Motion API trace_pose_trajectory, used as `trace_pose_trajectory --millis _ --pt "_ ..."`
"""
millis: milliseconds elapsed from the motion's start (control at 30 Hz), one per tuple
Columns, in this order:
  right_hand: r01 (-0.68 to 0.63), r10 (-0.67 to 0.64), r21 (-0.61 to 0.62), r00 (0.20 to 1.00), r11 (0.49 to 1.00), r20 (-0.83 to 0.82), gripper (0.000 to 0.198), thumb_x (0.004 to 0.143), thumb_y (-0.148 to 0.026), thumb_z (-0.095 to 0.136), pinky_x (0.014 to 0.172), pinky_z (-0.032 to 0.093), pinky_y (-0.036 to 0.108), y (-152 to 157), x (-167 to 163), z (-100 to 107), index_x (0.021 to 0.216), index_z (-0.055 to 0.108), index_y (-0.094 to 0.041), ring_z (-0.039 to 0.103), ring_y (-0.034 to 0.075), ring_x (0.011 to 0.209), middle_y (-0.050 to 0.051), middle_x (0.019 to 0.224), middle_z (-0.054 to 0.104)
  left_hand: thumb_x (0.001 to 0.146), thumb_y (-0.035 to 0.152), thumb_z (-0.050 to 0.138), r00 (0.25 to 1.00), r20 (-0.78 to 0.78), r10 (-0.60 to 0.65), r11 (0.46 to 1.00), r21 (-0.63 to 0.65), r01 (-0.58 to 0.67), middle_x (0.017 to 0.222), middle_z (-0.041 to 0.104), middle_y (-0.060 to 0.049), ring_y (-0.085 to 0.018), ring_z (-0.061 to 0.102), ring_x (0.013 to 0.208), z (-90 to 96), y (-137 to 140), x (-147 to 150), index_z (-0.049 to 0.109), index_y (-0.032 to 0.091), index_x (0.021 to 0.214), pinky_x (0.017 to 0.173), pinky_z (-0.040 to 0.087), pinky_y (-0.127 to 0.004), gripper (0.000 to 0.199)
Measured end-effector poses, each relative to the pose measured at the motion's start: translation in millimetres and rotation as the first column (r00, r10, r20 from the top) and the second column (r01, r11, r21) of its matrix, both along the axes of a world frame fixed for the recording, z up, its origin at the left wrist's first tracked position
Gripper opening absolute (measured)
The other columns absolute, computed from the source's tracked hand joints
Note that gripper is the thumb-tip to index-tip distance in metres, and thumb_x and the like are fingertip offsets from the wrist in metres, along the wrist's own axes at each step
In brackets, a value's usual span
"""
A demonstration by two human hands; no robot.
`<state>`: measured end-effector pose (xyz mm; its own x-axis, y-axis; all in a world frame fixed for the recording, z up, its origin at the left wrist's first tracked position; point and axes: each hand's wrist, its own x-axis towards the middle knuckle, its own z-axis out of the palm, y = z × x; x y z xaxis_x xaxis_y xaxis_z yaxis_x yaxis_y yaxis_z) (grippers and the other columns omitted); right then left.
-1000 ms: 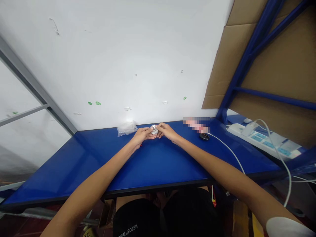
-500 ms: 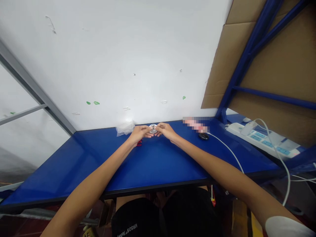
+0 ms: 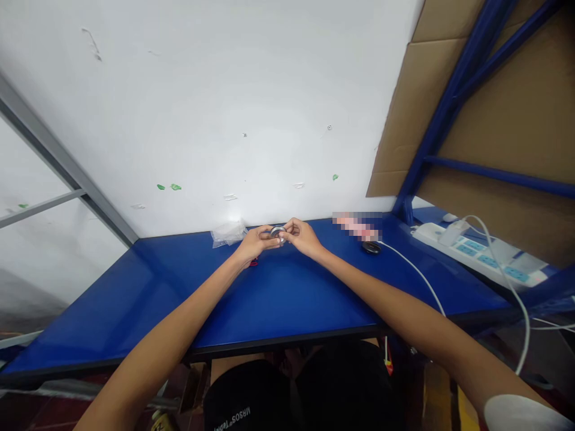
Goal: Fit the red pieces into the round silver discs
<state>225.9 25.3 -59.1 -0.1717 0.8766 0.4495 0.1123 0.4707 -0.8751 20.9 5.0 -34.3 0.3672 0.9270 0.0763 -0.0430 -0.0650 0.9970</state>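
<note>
Seen from the head camera, a person's left hand (image 3: pixel 256 241) grips a small, shiny round metal piece (image 3: pixel 278 229) above a blue worktable (image 3: pixel 287 299), just right of a clear plastic bag (image 3: pixel 228 233). Thumb and fingers are nearly closed on its left edge; the right hand (image 3: pixel 305 237), farther right of the bag, lays a thumb against it with fingers curled, though whether these pinch it cannot be told. The piece looks light and stiff, its polished surface probably slick, its rim likely the surest hold. A red item (image 3: pixel 254 262) lies nearer the person than the bag, partly behind the left wrist. Well to the bag's right sits a white power strip (image 3: pixel 480 254), any markings too small to read. Black legwear (image 3: pixel 251 392) bears lettering resembling "MRSOS"; the rest is unclear.
</note>
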Motion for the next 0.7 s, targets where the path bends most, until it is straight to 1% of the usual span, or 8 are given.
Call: trace_pose_trajectory --millis 100,200,300,367,433,533,633,700 --pt "0.046 -0.047 0.007 0.997 0.999 0.067 0.032 0.087 -0.053 0.078 0.067 0.056 0.032 -3 -1 0 0.091 0.066 -0.024 0.069 0.019 0.071 0.0 0.077 0.072 0.076 0.031 0.097 0.999 0.042 0.007 0.998 -0.063 -0.004 0.103 0.081 -0.011 -0.03 0.079 0.101 -1.5 -1 3 0.079 0.016 0.109 0.114 0.057 -0.057 0.04" --pt "0.139 -0.144 0.043 0.98 0.989 0.137 0.024 0.09 -0.046 0.076 0.068 0.055 0.031 -8 -1 3 0.091 0.066 -0.024 0.069 0.019 0.07 -0.001 0.077 0.072 0.083 0.025 0.091 0.989 0.142 0.031 0.993 -0.12 -0.014 0.111 0.08 -0.013 -0.029 0.077 0.108 -4.4 -4 10 0.079 0.014 0.104 0.118 0.055 -0.054 0.026" --pt "0.218 -0.252 0.163 0.942 0.962 0.223 0.015 0.094 -0.037 0.073 0.07 0.052 0.03 -15 -1 9 0.093 0.066 -0.024 0.069 0.018 0.074 0.0 0.082 0.074 0.093 0.023 0.081 0.962 0.263 0.076 0.988 -0.152 -0.036 0.113 0.08 -0.013 -0.027 0.075 0.113 -7.7 -7 18 0.079 0.013 0.103 0.119 0.053 -0.051 0.014" --pt "0.234 -0.308 0.265 0.907 0.935 0.287 0.011 0.096 -0.033 0.071 0.072 0.051 0.03 -20 -1 12 0.097 0.065 -0.025 0.07 0.018 0.077 0.0 0.086 0.075 0.099 0.026 0.074 0.938 0.327 0.117 0.983 -0.17 -0.064 0.109 0.079 -0.013 -0.026 0.075 0.112 -8.0 -10 24 0.078 0.013 0.101 0.117 0.054 -0.049 0.014" --pt "0.221 -0.352 0.361 0.867 0.906 0.353 0.009 0.099 -0.031 0.069 0.073 0.049 0.031 -26 -2 13 0.103 0.064 -0.025 0.07 0.019 0.082 0.002 0.092 0.076 0.104 0.031 0.068 0.902 0.401 0.157 0.973 -0.219 -0.072 0.102 0.078 -0.013 -0.025 0.075 0.107 -6.0 -14 30 0.076 0.013 0.095 0.111 0.057 -0.046 0.021" --pt "0.142 -0.4 0.51 0.804 0.848 0.44 0.008 0.105 -0.031 0.063 0.075 0.049 0.033 -33 -7 13 0.107 0.063 -0.023 0.07 0.023 0.089 0.006 0.101 0.075 0.106 0.041 0.064 0.835 0.51 0.205 0.954 -0.295 -0.054 0.092 0.075 -0.01 -0.022 0.073 0.091 -0.4 -21 38 0.071 0.016 0.088 0.097 0.062 -0.04 0.032" --pt "0.022 -0.421 0.625 0.758 0.78 0.499 0.011 0.109 -0.031 0.057 0.082 0.05 0.037 -40 -16 15 0.107 0.063 -0.021 0.067 0.026 0.093 0.01 0.102 0.072 0.104 0.038 0.068 0.776 0.565 0.28 0.944 -0.31 -0.115 0.085 0.071 -0.006 -0.017 0.068 0.077 1.7 -26 43 0.068 0.017 0.086 0.082 0.061 -0.031 0.027" --pt "-0.052 -0.398 0.658 0.76 0.751 0.514 0.012 0.109 -0.03 0.057 0.088 0.051 0.041 -44 -21 19 0.109 0.063 -0.02 0.066 0.028 0.097 0.012 0.105 0.071 0.102 0.033 0.067 0.738 0.579 0.346 0.928 -0.326 -0.179 0.08 0.068 -0.004 -0.015 0.065 0.071 0.4 -25 43 0.066 0.016 0.085 0.073 0.058 -0.027 0.024"
